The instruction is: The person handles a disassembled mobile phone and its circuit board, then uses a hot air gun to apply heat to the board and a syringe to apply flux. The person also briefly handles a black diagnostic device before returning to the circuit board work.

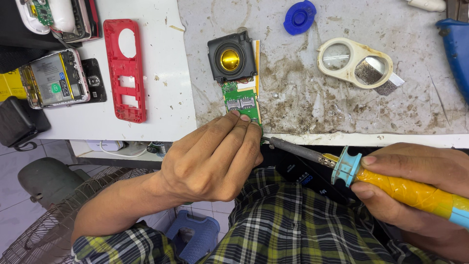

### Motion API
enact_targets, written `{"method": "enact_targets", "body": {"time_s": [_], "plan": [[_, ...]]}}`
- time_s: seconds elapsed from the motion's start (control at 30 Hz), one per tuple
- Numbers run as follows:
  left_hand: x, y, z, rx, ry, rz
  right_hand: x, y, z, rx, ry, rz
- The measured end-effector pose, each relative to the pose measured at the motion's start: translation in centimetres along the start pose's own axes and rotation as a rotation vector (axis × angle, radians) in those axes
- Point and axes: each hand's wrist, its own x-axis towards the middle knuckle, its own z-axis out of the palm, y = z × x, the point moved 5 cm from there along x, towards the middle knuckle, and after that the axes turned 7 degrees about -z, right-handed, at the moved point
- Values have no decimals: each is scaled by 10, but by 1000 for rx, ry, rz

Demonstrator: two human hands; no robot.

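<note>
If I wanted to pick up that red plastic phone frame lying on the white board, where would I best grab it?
Take the red frame by its two long side rails, near the middle, coming straight down from above. It lies flat with its long sides bare, and the cut-outs leave those rails as its sturdiest parts. Probably come from its right side: an opened phone lies close on its left. Both the left hand and right hand are busy.

Red phone frame (125, 71), blue cap (299, 17)

Stained grey worktop (342, 98) beside white table (166, 63); pale tiled floor (10, 195) below, blue plastic stool (195, 234), even light.
</note>
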Motion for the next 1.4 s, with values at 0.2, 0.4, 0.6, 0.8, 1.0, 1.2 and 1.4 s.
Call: {"method": "enact_targets", "body": {"time_s": [0.2, 0.4, 0.6, 0.8, 1.0, 1.2, 1.4], "plan": [[0, 1, 1, 9, 8, 5, 5, -4, -1, -33, -40, -35], [-2, 1, 1, 4, 11, 3, 2, -4, -1, -61, 4, -56], [-2, 2, 3, 31, 32, -1, -26, -4, -1, -60, 164, -20], [3, -1, -8, -56, -37, -36, -76, 17, 1, 61, 388, 274], [12, -23, -39, -214, -139, -64, -102, 29, 6, 175, 751, 207], [24, -41, -28, 30, -103, 116, -106, 20, 3, 165, 901, 51], [34, -58, -14, -52, -158, 211, -103, 18, -8, 208, 976, -17]]}}
